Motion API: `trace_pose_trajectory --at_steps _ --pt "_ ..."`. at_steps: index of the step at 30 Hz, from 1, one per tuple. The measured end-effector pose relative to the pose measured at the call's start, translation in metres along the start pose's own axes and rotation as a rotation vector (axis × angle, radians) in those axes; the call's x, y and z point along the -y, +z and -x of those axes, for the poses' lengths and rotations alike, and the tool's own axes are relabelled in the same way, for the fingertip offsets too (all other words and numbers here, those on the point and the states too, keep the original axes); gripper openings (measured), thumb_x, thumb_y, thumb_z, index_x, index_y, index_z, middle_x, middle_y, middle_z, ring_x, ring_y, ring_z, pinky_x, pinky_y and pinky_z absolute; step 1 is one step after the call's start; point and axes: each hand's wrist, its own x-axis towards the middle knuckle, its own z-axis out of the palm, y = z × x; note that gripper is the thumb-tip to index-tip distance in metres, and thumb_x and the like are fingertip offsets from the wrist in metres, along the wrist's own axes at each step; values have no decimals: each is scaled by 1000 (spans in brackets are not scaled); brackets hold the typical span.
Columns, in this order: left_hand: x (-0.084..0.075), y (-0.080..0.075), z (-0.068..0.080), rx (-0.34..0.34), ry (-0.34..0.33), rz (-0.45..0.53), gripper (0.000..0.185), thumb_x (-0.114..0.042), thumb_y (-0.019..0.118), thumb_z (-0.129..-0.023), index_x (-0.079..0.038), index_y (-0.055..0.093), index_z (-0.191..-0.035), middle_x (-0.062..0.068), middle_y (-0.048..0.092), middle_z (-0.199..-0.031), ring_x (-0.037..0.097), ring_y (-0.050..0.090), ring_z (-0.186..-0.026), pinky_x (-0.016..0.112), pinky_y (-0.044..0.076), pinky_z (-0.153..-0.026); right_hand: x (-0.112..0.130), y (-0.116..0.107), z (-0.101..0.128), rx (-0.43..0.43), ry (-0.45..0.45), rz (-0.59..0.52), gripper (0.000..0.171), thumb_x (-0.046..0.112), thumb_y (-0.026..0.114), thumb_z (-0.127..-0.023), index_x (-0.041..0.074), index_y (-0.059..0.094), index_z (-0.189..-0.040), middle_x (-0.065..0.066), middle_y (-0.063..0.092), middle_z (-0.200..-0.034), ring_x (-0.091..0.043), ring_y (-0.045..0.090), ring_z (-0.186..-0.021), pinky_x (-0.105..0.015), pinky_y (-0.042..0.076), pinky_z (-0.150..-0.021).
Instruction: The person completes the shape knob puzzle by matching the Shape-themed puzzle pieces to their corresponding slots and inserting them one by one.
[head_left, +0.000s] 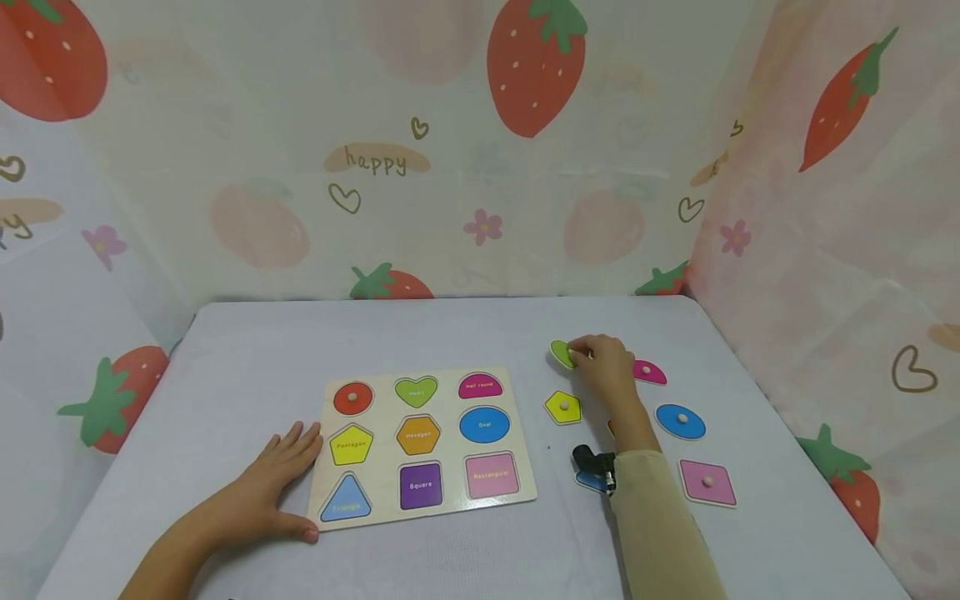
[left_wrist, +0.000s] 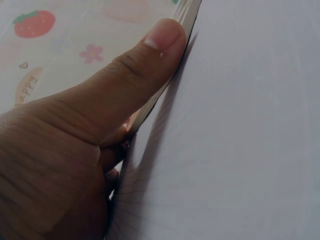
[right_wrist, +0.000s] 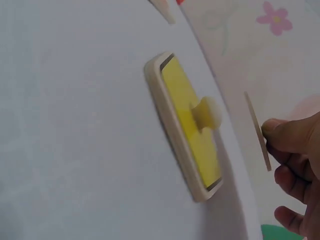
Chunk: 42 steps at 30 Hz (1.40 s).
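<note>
My right hand (head_left: 603, 367) pinches a green puzzle piece (head_left: 560, 353) beyond the yellow pentagon piece (head_left: 564, 407). Part of the green piece is hidden behind the fingers. Seen from the right wrist, that piece (right_wrist: 257, 131) is edge-on and thin, clasped between thumb and fingertips. My left hand (head_left: 264, 482) lies with fingers spread along the left edge of the wooden shape board (head_left: 380, 406), its thumb near the lower corner. In the left wrist view the thumb (left_wrist: 125, 75) rests along the board's edge. A red round piece with a knob (head_left: 352, 397) sits in its slot.
Right of the board lie a magenta half-round piece (head_left: 649, 372), a blue oval (head_left: 681, 422) and a pink rectangle (head_left: 707, 482). A blue piece (head_left: 591, 481) shows partly beneath the right wrist's camera. Strawberry-print cloth (head_left: 465, 192) hangs behind the white table (head_left: 480, 550).
</note>
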Motion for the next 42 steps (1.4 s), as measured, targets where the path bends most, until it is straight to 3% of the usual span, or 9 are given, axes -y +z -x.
trace_pose_trajectory --at_steps 6,12,19,24,32,36,42 --pt "-1 0 1 5 -1 -2 135 -71 86 -58 -4 29 -161 12 17 -171 39 0 -159 33 -16 -126 12 -7 3 -26 -42 -58 23 29 69 -100 15 77 -117 -4 74 -109 -28 58 -110 -54 37 -100" --pt "0 1 1 -1 3 -1 135 -71 85 -58 -3 29 -160 13 17 -171 39 0 -159 34 -15 -126 33 -13 5 -52 -138 -86 20 27 69 -100 15 78 -113 -3 74 -106 -27 58 -106 -56 39 -99" --pt "3 3 2 -1 8 -7 134 -72 84 -60 -5 29 -161 11 16 -172 38 0 -159 29 -17 -124 68 -16 16 -72 -211 -105 18 26 71 -99 16 79 -112 -1 73 -102 -24 57 -103 -55 38 -98" --pt "2 2 0 -3 14 -8 133 -71 85 -60 -4 28 -161 12 17 -171 38 0 -159 35 -15 -126 98 -16 28 -63 -253 -144 19 24 72 -98 15 79 -113 -2 73 -101 -24 57 -104 -56 39 -101" --pt "-1 1 -3 11 -11 -6 134 -69 86 -59 -5 28 -161 12 16 -171 39 -1 -159 57 -4 -127 141 10 44 1 -296 -144 19 26 73 -97 18 79 -113 1 75 -105 -20 59 -107 -53 41 -103" --pt "-1 0 -3 7 -17 -15 135 -70 86 -58 -5 29 -161 12 17 -171 39 0 -159 59 -1 -127 161 27 50 54 -308 -126 19 29 73 -97 21 80 -113 5 75 -105 -17 58 -106 -50 42 -100" --pt "-1 1 -1 2 -16 -7 135 -69 86 -58 -5 28 -161 13 17 -171 39 0 -159 60 0 -126 182 43 53 100 -402 -117 17 27 72 -97 21 81 -110 7 74 -93 -20 60 -99 -49 43 -93"
